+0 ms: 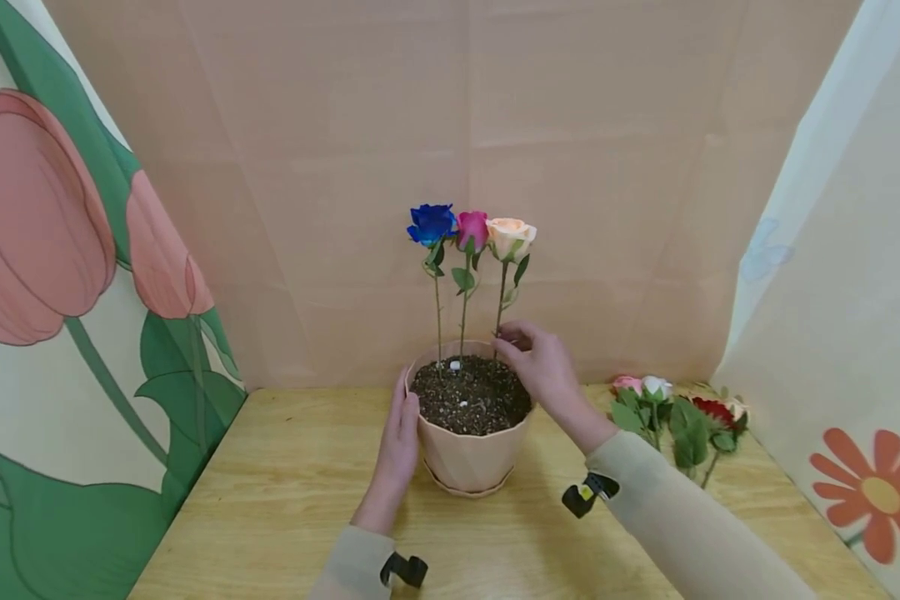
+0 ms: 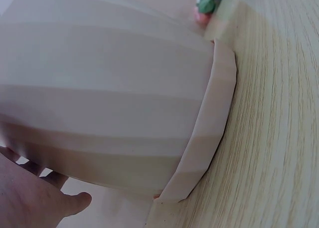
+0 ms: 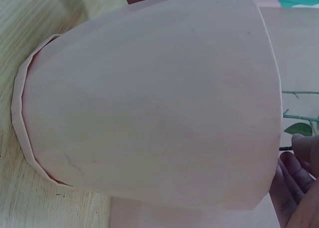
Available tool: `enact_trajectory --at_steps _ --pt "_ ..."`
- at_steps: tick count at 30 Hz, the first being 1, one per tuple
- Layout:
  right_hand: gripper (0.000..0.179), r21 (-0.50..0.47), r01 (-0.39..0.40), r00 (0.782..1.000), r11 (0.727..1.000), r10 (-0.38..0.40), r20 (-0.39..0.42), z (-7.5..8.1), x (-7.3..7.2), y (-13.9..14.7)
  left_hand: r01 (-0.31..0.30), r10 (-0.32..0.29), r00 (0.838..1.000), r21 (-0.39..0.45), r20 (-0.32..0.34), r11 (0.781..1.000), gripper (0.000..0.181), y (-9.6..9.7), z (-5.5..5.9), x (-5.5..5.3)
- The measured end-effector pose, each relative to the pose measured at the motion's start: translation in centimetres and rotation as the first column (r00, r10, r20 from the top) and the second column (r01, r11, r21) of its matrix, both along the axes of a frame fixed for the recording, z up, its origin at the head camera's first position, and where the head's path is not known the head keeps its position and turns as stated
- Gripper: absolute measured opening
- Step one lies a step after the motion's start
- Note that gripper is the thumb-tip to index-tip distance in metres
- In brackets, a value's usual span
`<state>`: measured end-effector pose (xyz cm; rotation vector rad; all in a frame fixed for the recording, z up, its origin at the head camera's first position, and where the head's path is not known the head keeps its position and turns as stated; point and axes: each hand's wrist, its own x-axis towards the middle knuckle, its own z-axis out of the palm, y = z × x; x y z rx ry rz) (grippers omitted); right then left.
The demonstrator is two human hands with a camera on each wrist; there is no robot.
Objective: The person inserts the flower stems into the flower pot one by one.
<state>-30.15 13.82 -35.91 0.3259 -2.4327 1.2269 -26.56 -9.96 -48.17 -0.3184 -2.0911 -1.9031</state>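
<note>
A pale pink flowerpot (image 1: 471,457) full of dark soil (image 1: 487,404) stands on a saucer. Three roses rise from it: a blue rose (image 1: 431,225), a magenta rose (image 1: 472,230) and a peach rose (image 1: 512,240) at the right. My right hand (image 1: 543,367) pinches the peach rose's stem low down, just above the soil. In the right wrist view those fingertips (image 3: 301,147) close around the dark stem beside the rim. Against the pot's left side rests my left hand (image 1: 400,433), its fingers fairly straight along the wall, as the left wrist view also shows.
Several more flowers lie on the wooden table (image 1: 292,475) at the right, among them a pink rose (image 1: 627,383), a white rose (image 1: 656,387) and a red flower (image 1: 714,411). A pinkish backdrop (image 1: 345,208) hangs close behind the pot. Flower-printed panels flank both sides.
</note>
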Motion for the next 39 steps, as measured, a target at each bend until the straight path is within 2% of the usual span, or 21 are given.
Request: enact_trajectory --at_steps 7,13,21,29,33,39 --pt "0.029 -0.012 -0.006 1.000 1.000 0.006 0.004 0.2 0.2 0.8 -0.004 0.004 1.000 -0.011 -0.012 1.000 0.057 0.0 0.0 0.0" --pt "0.031 0.000 -0.010 1.000 1.000 0.010 0.003 0.7 1.0 2.4 -0.003 0.003 1.000 -0.012 -0.011 1.000 0.057 0.1 0.0 0.1" --pt "0.037 0.020 0.008 0.998 1.000 -0.009 0.064 1.4 2.3 5.7 0.001 -0.001 1.000 -0.015 -0.009 1.000 0.057 0.0 0.2 0.1" --pt "0.041 0.072 0.046 0.999 0.996 -0.048 0.023 1.3 3.7 9.2 -0.007 0.007 1.000 -0.022 0.004 1.000 0.058 0.0 0.1 0.2" --pt "0.045 0.088 0.064 0.997 0.994 -0.066 0.027 1.1 4.4 10.9 -0.023 0.023 1.000 -0.030 0.016 0.999 0.058 0.0 0.3 0.2" --pt "0.048 0.129 0.107 0.993 0.986 -0.111 0.028 0.4 5.5 13.6 -0.009 0.010 1.000 -0.035 0.010 0.999 0.056 -0.1 0.1 0.1"
